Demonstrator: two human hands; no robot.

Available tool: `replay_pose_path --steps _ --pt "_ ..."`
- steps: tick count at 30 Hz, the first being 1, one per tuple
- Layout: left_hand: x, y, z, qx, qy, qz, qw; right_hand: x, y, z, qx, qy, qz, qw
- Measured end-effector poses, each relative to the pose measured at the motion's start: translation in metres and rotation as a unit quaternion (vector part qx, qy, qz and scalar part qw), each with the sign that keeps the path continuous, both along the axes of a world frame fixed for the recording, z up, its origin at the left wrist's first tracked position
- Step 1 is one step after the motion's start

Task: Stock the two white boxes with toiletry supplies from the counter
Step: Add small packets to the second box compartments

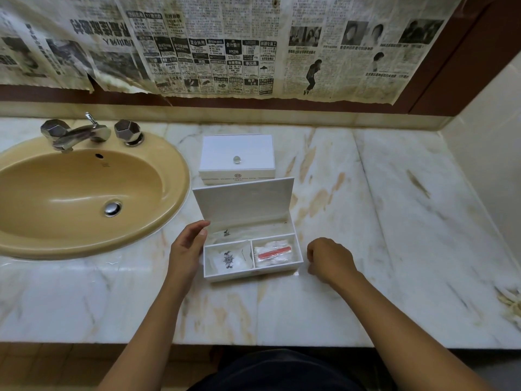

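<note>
An open white box [298,251] stands on the marble counter [366,221] with its lid [245,200] tilted up at the back. Its front left compartment holds a clear packet with a ship's wheel print [229,259]. A packet with a red strip [273,253] lies in the front right one, and clear wrapping fills the long back compartment. Behind it stands a second white box [237,159], lid down, with a small round knob. My left hand [187,246] rests straight-fingered against the open box's left wall. My right hand [328,259] lies to the box's right, fingers curled, holding nothing visible.
A tan oval sink [70,198] with a chrome tap [81,134] fills the counter's left side. Newspaper sheets [225,46] cover the wall above. A tiled side wall [493,153] closes off the right. Frayed pale fibres [511,301] lie at the counter's far right edge.
</note>
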State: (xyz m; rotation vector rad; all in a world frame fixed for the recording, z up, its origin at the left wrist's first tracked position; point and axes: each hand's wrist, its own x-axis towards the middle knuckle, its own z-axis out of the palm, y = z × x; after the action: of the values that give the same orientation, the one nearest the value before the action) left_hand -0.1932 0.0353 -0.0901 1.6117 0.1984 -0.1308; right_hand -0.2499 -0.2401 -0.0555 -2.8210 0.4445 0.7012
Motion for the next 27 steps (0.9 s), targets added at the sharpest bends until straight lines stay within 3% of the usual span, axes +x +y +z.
replay_pose_path --steps 17,27 --pt "0.0 0.0 0.001 0.017 -0.006 0.0 1.0 0.031 -0.004 0.063 0.089 -0.194 -0.066 0.975" --pt "0.0 0.003 -0.003 0.007 0.0 -0.005 1.0 0.04 0.058 0.094 0.281 -0.249 -0.02 0.927"
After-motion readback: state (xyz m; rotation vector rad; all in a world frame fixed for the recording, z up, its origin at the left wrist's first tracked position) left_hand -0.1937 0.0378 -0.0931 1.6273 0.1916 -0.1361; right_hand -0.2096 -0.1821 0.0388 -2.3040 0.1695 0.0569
